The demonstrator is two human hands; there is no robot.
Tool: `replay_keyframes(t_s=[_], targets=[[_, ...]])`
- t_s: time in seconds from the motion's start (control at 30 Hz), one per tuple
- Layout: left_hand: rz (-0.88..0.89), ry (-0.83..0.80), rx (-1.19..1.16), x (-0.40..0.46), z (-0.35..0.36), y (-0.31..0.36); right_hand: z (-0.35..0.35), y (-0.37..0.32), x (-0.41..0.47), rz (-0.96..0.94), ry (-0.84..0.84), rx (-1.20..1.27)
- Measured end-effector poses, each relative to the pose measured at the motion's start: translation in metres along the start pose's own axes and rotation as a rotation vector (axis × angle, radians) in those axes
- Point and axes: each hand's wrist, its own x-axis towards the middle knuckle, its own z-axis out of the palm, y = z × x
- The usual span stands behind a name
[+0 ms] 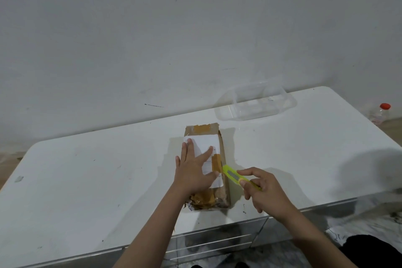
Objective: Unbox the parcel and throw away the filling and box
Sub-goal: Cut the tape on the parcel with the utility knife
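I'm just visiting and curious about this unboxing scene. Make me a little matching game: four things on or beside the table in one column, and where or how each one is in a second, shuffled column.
Things:
1. parcel
2. utility knife
3. clear plastic container
4. bottle with a red cap

Places or states:
A. beyond the table's far right edge
B. empty, at the back of the white table
C. pressed flat under the left hand
D. held in the right hand, tip at the box's right edge

Pairs: 1-C, 2-D, 3-B, 4-A
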Motion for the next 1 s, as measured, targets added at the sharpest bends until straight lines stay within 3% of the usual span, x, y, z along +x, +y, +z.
replay_keyframes(t_s=[0.7,1.0], targets=[[-0.002,0.006,-0.024,0.001,0.001,-0.002,-0.012,-0.001,-0.012,0.042,-0.025,-0.029],[-0.125,0.094,-0.105,0.015,0.0,0.014,-0.012,-0.005,-0.005,0.05,0.222,0.07]])
